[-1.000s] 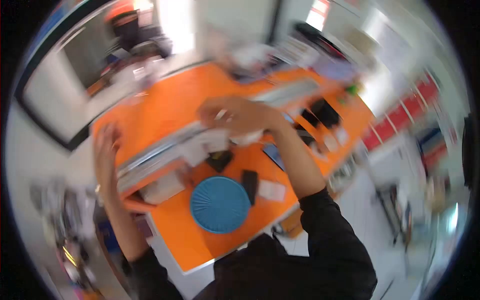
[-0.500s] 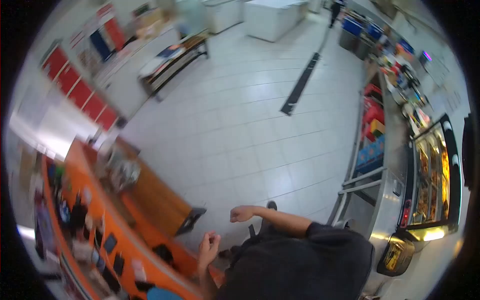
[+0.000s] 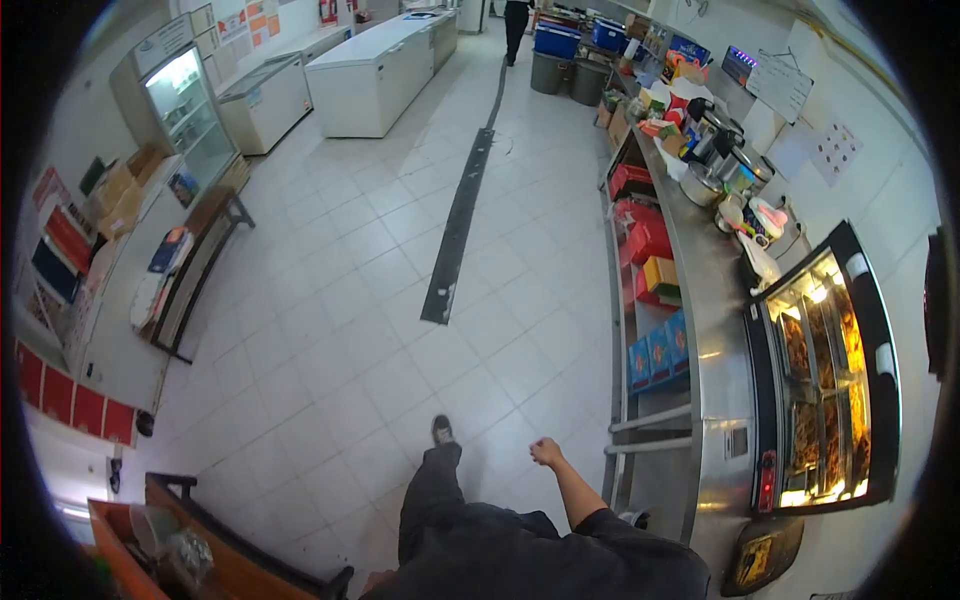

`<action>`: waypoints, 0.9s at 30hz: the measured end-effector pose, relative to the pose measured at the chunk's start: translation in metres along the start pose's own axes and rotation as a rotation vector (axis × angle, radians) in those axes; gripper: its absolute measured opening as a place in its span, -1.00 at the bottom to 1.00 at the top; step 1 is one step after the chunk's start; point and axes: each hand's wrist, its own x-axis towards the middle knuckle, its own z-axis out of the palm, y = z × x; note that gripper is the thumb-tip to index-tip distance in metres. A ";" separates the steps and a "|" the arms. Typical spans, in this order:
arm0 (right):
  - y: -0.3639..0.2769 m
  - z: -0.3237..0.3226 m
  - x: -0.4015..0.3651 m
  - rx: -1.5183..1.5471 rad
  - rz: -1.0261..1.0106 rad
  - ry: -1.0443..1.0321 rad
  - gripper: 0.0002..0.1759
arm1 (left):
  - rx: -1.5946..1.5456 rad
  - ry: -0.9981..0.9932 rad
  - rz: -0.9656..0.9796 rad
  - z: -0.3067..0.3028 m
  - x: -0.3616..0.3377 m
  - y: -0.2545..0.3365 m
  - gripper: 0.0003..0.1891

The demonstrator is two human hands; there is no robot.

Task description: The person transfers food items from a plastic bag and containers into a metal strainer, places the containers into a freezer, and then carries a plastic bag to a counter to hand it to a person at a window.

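Observation:
My right hand (image 3: 545, 452) hangs in front of me over the tiled floor, its fingers loosely curled in, and no object shows in it. The nearest thing to it is the steel counter (image 3: 712, 400) on my right, which it does not touch. Of my left hand (image 3: 377, 581) only a small patch shows at the bottom edge, beside my dark clothes; its fingers are hidden. My shoe (image 3: 442, 430) is out ahead on the floor.
A lit food warmer (image 3: 757, 400) stands on the right counter, with pots (image 3: 703, 184) farther along. Blue cartons (image 3: 657, 350) sit beneath. On the left are a low bench (image 3: 200, 270) and a wooden bench (image 3: 230, 540). White freezers (image 3: 350, 100) and a walking person (image 3: 516, 30) are farther off.
My view has turned left and moved forward. The orange counter has mostly slid out at lower left. My left hand, open to view before, is now nearly out of frame; one leg has stepped forward.

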 end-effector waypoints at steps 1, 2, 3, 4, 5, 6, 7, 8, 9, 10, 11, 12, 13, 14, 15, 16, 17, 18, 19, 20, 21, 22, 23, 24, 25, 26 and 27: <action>0.002 -0.017 0.012 -0.027 0.118 0.034 -0.72 | 0.011 0.002 0.011 0.002 0.005 0.044 -0.58; 0.017 -0.030 0.030 -0.052 0.239 0.069 -0.70 | 0.020 0.000 0.017 0.001 0.011 0.092 -0.58; 0.035 -0.038 0.037 0.014 0.384 0.021 -0.72 | 0.026 0.001 0.038 0.002 0.017 0.143 -0.58; 0.042 -0.046 0.069 0.091 0.514 -0.021 -0.72 | 0.035 0.012 0.073 0.000 0.021 0.205 -0.58; 0.001 -0.072 0.068 0.217 0.552 -0.007 -0.72 | 0.036 0.024 0.130 -0.001 0.029 0.273 -0.57; -0.033 -0.094 0.045 0.337 0.607 0.000 -0.70 | 0.067 0.037 0.204 0.000 0.038 0.343 -0.57; -0.060 -0.110 0.039 0.396 0.616 -0.004 -0.69 | 0.191 0.055 0.317 0.005 0.043 0.418 -0.56; -0.085 -0.124 0.044 0.458 0.616 -0.006 -0.67 | 0.572 0.058 0.475 0.009 0.048 0.505 -0.52; -0.107 -0.139 0.056 0.524 0.612 -0.012 -0.66 | 0.940 0.124 0.649 0.014 0.049 0.593 -0.47; -0.124 -0.150 0.072 0.549 0.604 -0.008 -0.64 | 1.126 0.194 0.777 0.021 0.063 0.681 -0.45; -0.137 -0.156 0.091 0.579 0.594 0.000 -0.63 | 1.096 0.430 0.931 0.038 0.026 0.762 -0.51; -0.151 -0.162 0.110 0.610 0.584 0.008 -0.62 | 0.934 0.464 1.142 0.048 0.003 0.836 -0.55; -0.177 -0.175 0.129 0.578 0.626 -0.006 -0.62 | 0.693 0.430 1.257 0.060 -0.026 0.910 -0.61; -0.190 -0.185 0.158 0.573 0.651 -0.025 -0.63 | 0.618 0.381 1.312 0.071 -0.045 0.982 -0.63; -0.200 -0.191 0.188 0.569 0.679 -0.049 -0.64 | 0.545 0.328 1.356 0.082 -0.059 1.046 -0.65; -0.206 -0.198 0.220 0.563 0.708 -0.077 -0.64 | 0.460 0.268 1.382 0.095 -0.077 1.100 -0.66; -0.205 -0.206 0.257 0.582 0.683 -0.064 -0.69 | 0.371 0.209 1.400 0.108 -0.097 1.149 -0.68; -0.218 -0.218 0.291 0.546 0.689 -0.059 -0.68 | 0.279 0.152 1.401 0.121 -0.108 1.186 -0.69; -0.237 -0.237 0.324 0.501 0.694 -0.059 -0.68 | 0.260 0.095 1.331 0.131 -0.105 1.214 -0.69; -0.258 -0.261 0.364 0.454 0.691 -0.058 -0.67 | 0.235 0.044 1.266 0.139 -0.093 1.243 -0.70; -0.277 -0.281 0.407 0.506 0.653 -0.037 -0.66 | 0.214 0.000 1.202 0.140 -0.078 1.272 -0.71; -0.291 -0.297 0.454 0.554 0.614 -0.018 -0.65 | 0.423 0.176 1.162 0.142 -0.046 1.290 -0.67; -0.285 -0.305 0.526 0.535 0.565 -0.056 -0.66 | 0.408 0.075 1.033 0.145 -0.037 1.296 -0.68; -0.330 -0.349 0.562 0.386 0.485 -0.056 -0.63 | 0.556 0.067 0.986 0.142 -0.010 1.300 -0.67; -0.381 -0.392 0.594 0.301 0.405 -0.018 -0.63 | 0.790 0.060 0.823 0.140 0.012 1.311 -0.60; -0.420 -0.428 0.636 0.283 0.355 -0.022 -0.64 | 1.143 0.093 0.760 0.144 0.014 1.321 -0.47; -0.465 -0.468 0.665 0.347 0.267 0.043 -0.65 | 1.145 0.086 0.772 0.161 0.014 1.366 -0.47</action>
